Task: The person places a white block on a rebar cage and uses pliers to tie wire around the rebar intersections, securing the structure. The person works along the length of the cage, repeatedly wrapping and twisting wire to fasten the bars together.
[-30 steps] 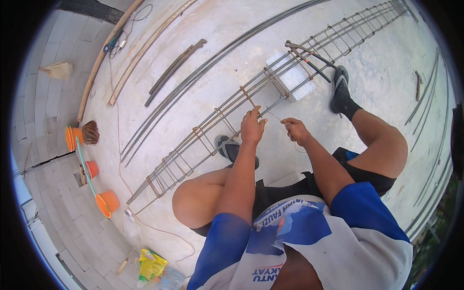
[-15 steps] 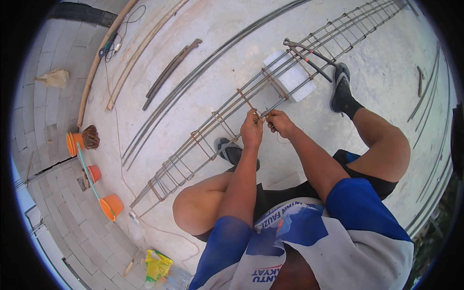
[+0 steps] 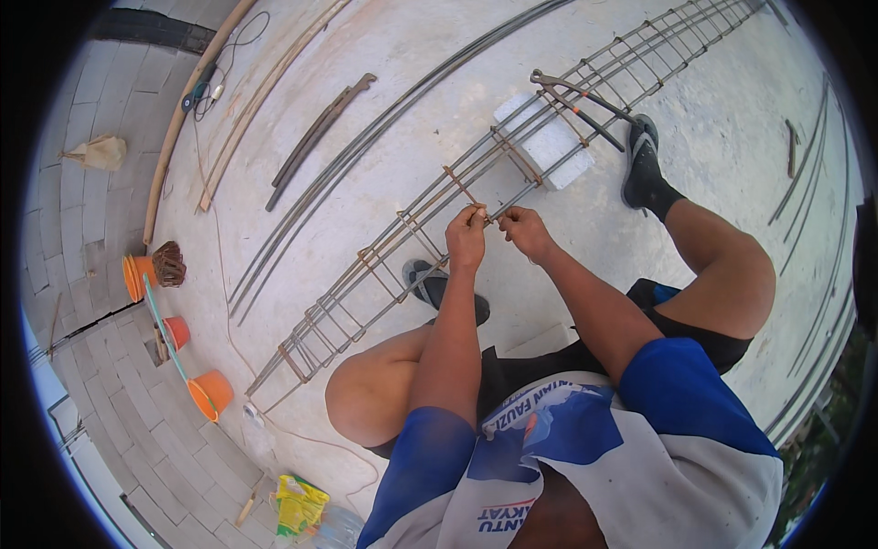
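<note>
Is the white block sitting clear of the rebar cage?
No. The white block lies directly under the rebar cage, whose bars cross over its top, up and to the right of both hands at the cage.

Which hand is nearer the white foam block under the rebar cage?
Right. The right hand is at the cage's rebar, just below-left of the white foam block. The left hand sits beside it, on the side away from the block.
</note>
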A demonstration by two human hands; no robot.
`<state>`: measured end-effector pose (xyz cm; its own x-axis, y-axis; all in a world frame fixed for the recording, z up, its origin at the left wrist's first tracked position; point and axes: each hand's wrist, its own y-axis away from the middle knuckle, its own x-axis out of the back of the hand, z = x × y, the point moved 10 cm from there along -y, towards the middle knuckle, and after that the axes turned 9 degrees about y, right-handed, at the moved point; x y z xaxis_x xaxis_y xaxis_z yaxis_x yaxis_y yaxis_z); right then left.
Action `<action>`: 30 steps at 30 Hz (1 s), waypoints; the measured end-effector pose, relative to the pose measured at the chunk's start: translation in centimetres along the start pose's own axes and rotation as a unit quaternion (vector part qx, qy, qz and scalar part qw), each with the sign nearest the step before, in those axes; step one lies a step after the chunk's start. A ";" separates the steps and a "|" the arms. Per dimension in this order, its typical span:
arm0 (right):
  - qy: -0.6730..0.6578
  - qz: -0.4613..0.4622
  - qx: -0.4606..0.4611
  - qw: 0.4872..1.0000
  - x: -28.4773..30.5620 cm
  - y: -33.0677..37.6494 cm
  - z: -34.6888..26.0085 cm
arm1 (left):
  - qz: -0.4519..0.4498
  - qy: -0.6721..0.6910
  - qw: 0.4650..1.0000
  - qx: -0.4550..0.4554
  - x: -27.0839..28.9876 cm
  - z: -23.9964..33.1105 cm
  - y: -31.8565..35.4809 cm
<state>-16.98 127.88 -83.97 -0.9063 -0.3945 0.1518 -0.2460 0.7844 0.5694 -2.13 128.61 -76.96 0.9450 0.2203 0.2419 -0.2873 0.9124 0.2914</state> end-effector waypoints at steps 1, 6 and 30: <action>0.030 0.028 0.025 0.999 0.1 0.2 -0.3 | -0.003 0.004 1.000 0.000 -0.1 0.1 0.0; 0.153 0.113 0.064 0.980 0.4 2.4 -2.4 | -0.005 0.051 0.998 0.046 -0.4 -0.2 0.0; 0.277 0.118 0.136 0.944 -0.5 2.3 -4.3 | -0.104 -0.132 0.977 -0.128 -1.1 1.7 3.2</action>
<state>-15.64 127.80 -79.27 -0.6475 -0.3234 0.6900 -0.2071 0.9461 0.2492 -4.34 130.70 -74.71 0.8961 -0.0445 0.4416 -0.0129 0.9919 0.1262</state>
